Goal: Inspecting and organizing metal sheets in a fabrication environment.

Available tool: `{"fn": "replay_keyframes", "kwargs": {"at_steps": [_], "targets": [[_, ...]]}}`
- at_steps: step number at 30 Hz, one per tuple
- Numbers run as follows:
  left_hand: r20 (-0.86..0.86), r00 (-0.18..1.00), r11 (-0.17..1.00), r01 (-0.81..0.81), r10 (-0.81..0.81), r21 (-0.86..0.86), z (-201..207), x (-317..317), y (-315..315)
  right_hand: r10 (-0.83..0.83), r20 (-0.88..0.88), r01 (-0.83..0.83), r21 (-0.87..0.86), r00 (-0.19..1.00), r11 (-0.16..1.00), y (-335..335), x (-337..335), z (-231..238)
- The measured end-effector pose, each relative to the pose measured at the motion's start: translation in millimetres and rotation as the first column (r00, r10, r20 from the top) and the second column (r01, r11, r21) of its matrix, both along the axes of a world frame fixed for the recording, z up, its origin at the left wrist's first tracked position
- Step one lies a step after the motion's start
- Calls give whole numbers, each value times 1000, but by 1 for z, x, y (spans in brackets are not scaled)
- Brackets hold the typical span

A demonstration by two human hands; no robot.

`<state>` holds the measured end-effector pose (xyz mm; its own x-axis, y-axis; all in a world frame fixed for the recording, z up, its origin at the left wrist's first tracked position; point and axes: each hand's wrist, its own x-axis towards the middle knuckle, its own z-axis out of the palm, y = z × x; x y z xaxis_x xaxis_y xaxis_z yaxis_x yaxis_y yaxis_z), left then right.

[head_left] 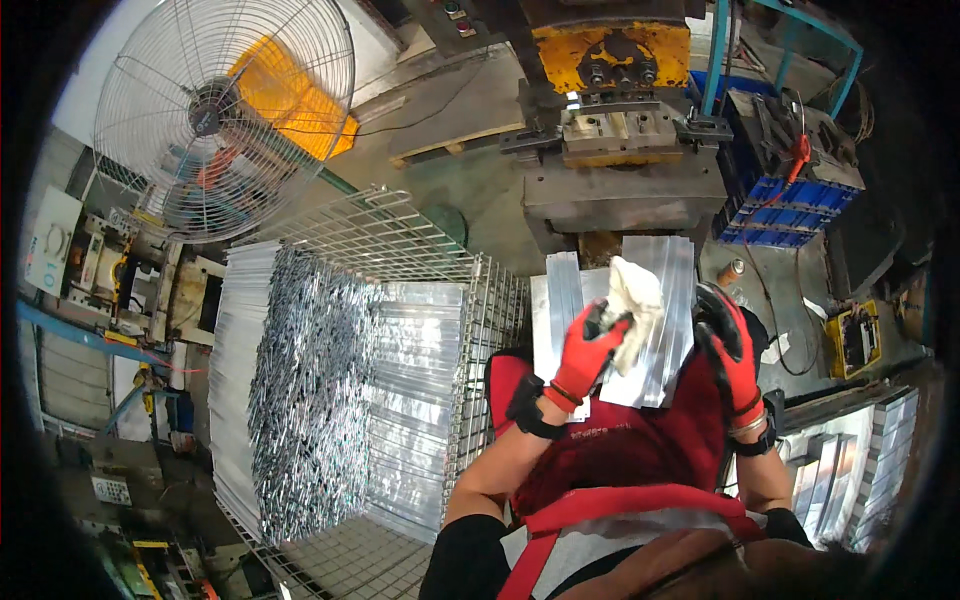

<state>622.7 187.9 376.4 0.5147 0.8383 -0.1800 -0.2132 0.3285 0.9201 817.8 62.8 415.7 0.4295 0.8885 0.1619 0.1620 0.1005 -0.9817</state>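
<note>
Both my hands wear red gloves with black palms and fingers. My left hand [588, 350] is closed on a crumpled off-white cloth [634, 298], which lies over flat silvery metal strips [673, 290]. These strips are spread lengthwise in front of me, above the red apron [625, 450] on my lap. At their right edge is my right hand [728, 345], its fingers stretched and the thumb apart; I see nothing held in it. A narrower group of strips [564, 290] lies left of the cloth.
Left of me stands a wire mesh basket [490, 320] packed with stacked metal strips [415, 350]. A press with a die [620, 130] is straight ahead. Blue crates [780, 205] stand at the right, and a large fan [215, 115] at the far left. A spray can [732, 270] is on the right.
</note>
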Motion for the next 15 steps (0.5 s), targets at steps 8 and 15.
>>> {"fn": "replay_keyframes", "kwargs": {"at_steps": [8, 15], "targets": [[-264, 906, 783, -106, 330, 612, 54, 24, 138, -320, 334, 355, -48, 886, 934, -49, 49, -65], [-229, 791, 532, -140, 568, 835, 58, 84, 206, -390, 518, 439, 32, 761, 898, -60, 56, -105]]}}
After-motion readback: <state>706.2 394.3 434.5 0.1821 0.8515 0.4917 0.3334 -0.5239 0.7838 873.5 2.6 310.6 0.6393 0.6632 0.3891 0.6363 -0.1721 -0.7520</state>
